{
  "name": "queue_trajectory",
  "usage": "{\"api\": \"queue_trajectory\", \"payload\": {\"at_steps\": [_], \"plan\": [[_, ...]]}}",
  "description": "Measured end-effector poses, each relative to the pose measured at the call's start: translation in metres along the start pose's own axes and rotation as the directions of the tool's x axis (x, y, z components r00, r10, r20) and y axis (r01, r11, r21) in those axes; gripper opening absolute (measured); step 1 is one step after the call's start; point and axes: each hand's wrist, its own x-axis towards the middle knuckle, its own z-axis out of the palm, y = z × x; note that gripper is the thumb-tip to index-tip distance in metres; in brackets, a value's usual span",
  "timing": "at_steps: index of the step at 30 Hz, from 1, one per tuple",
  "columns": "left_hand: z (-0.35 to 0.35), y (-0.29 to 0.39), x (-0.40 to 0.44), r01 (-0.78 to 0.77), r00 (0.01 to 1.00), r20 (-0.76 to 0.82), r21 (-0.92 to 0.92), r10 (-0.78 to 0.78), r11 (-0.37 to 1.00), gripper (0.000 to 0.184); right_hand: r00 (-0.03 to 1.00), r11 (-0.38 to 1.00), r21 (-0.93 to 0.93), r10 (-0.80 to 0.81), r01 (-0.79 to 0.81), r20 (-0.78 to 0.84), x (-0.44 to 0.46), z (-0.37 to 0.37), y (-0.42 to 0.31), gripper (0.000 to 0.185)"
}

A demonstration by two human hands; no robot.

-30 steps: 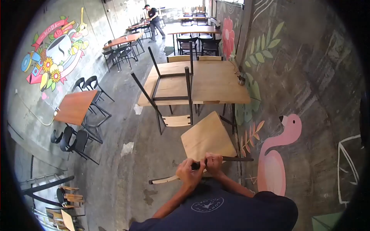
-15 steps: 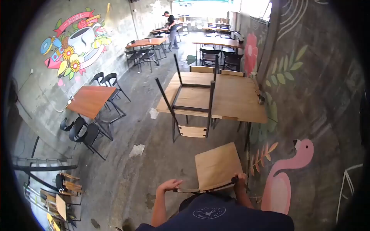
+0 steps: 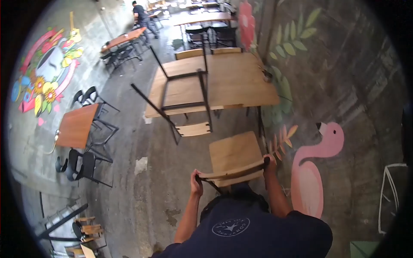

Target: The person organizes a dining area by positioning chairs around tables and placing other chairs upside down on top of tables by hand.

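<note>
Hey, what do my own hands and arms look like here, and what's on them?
Your left hand and right hand are bare, with no gloves. The forearms are uncovered too, below the sleeves of a dark navy shirt with a pale round star emblem.

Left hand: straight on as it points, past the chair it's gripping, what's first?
Likely the backrest of the upturned chair, by the near edge of the table; depth and height from the left hand are unclear.

Far table (image 3: 202, 18): you get glare behind it
Mug mural (image 3: 49, 64): blurred for you
Corners: your lens blackens them
</note>
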Motion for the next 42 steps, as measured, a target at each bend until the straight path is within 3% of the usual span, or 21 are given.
{"api": "queue_trajectory", "payload": {"at_steps": [1,3,4,6,9,13,15,16,17,19,22,25,29,33,35,39,41,42], "plan": [[0.013,0.001,0.006,-0.05,0.996,0.071,0.038,0.047,0.998,0.033,0.999,1.0,-0.017,0.017,-0.017,-0.029,0.011,-0.006,-0.001,0.022],[0.028,-0.004,0.025,-0.113,0.979,0.177,0.083,0.097,0.99,0.029,0.964,0.965,0.184,0.143,-0.186,0.226,0.032,-0.014,0.0,0.021],[0.04,-0.006,0.034,-0.1,0.979,0.186,0.089,0.082,0.991,0.029,0.966,0.965,0.184,0.149,-0.189,0.21,0.044,-0.015,0.004,0.021],[0.065,-0.005,0.048,-0.09,0.984,0.163,0.123,0.069,0.988,0.028,0.894,0.725,0.526,0.327,-0.445,0.305,0.075,-0.011,0.025,0.02],[0.086,-0.025,0.09,-0.031,0.998,0.061,0.12,0.023,0.992,0.027,0.854,0.64,0.566,0.363,-0.519,0.373,0.116,-0.004,0.051,0.018],[0.125,-0.037,0.138,0.011,0.999,-0.034,0.146,-0.006,0.989,0.027,0.833,0.652,0.52,0.402,-0.552,0.38,0.16,0.008,0.039,0.016],[0.144,-0.041,0.167,0.062,0.996,-0.072,0.19,-0.049,0.98,0.028,0.787,0.527,0.593,0.497,-0.608,0.365,0.179,0.018,0.005,0.013],[0.189,-0.021,0.159,0.1,0.988,-0.135,0.16,-0.078,0.982,0.029,0.817,0.599,0.56,0.471,-0.573,0.332,0.196,0.025,0.015,0.013],[0.189,-0.027,0.18,0.082,0.991,-0.118,0.196,-0.059,0.977,0.03,0.843,0.666,0.518,0.445,-0.537,0.301,0.212,0.027,0.035,0.012],[0.187,-0.038,0.198,0.055,0.992,-0.124,0.225,-0.027,0.973,0.031,0.802,0.665,0.449,0.488,-0.597,0.345,0.244,0.03,0.071,0.013],[0.204,-0.043,0.22,0.073,0.977,-0.213,0.213,-0.026,0.974,0.031,0.766,0.626,0.443,0.555,-0.642,0.325,0.258,0.043,0.042,0.014],[0.207,-0.053,0.239,0.166,0.957,-0.269,0.21,-0.107,0.963,0.031,0.827,0.698,0.445,0.478,-0.562,0.295,0.284,0.048,0.098,0.015],[0.201,-0.064,0.258,0.151,0.951,-0.299,0.216,-0.082,0.965,0.031,0.793,0.652,0.453,0.53,-0.608,0.302,0.289,0.055,0.075,0.016],[0.181,-0.063,0.272,0.073,0.954,-0.301,0.207,-0.007,0.976,0.031,0.672,0.561,0.372,0.645,-0.74,0.364,0.293,0.064,0.045,0.014],[0.186,-0.052,0.27,0.119,0.946,-0.32,0.214,-0.046,0.97,0.036,0.677,0.689,0.159,0.594,-0.707,0.435,0.292,0.063,0.049,0.017],[0.202,-0.037,0.265,0.271,0.903,-0.394,0.209,-0.173,0.94,0.043,0.643,0.719,-0.065,0.655,-0.692,0.398,0.306,0.056,0.049,0.024],[0.16,-0.052,0.278,0.395,0.891,-0.335,0.246,-0.305,0.885,0.066,0.475,0.641,-0.261,0.733,-0.722,0.488,0.306,0.046,0.022,0.032],[0.172,-0.043,0.268,0.392,0.893,-0.336,0.251,-0.3,0.885,0.066,0.473,0.641,-0.257,0.731,-0.723,0.493,0.3,0.045,0.0,0.032]]}}
